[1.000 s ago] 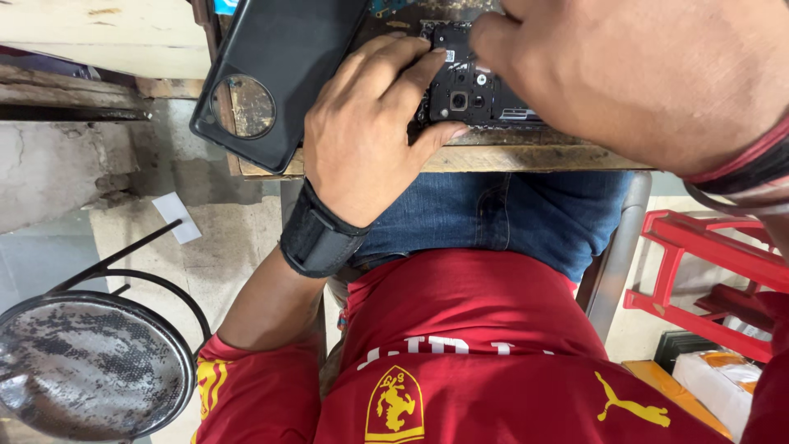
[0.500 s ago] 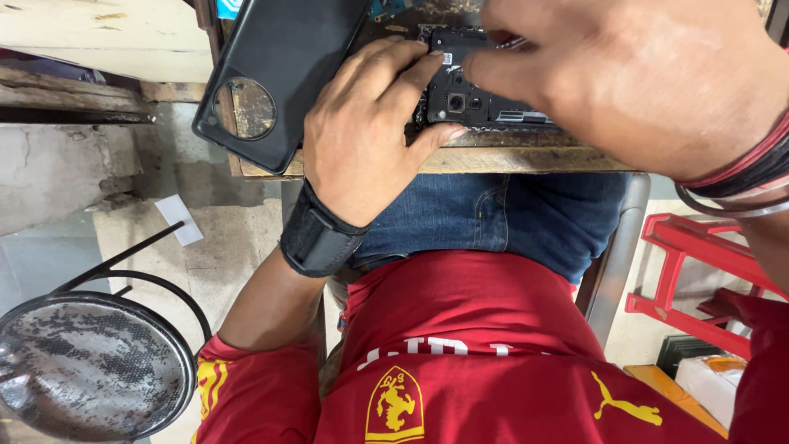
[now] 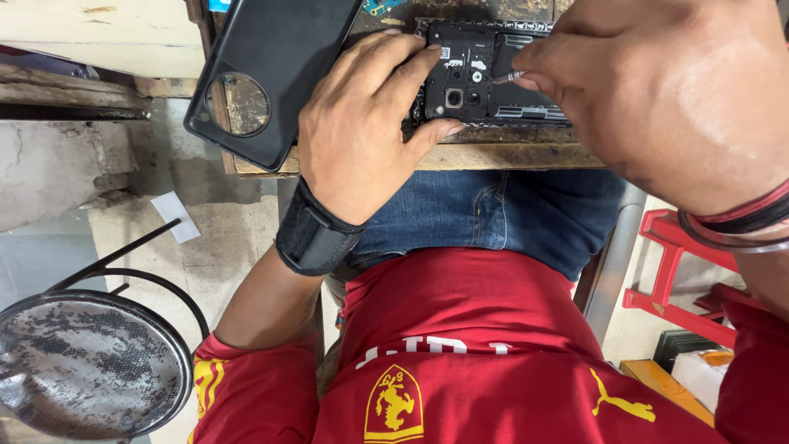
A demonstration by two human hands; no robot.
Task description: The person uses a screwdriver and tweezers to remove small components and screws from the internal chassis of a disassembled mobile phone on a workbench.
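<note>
Pinching a screwdriver tip (image 3: 503, 77), right hand (image 3: 657, 90) hovers over opened phone (image 3: 485, 78).

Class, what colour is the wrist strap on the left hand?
Black, seen in the head view: wrist strap.

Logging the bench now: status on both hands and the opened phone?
Left hand steadies opened phone. Right hand pinches thin metal tool, tip on phone. Black back cover lies alongside, not blocking.

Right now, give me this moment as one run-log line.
left hand: steadying opened phone on wooden bench | right hand: holding thin metal tool, tip on phone | black back cover: beside, at bench edge
</note>
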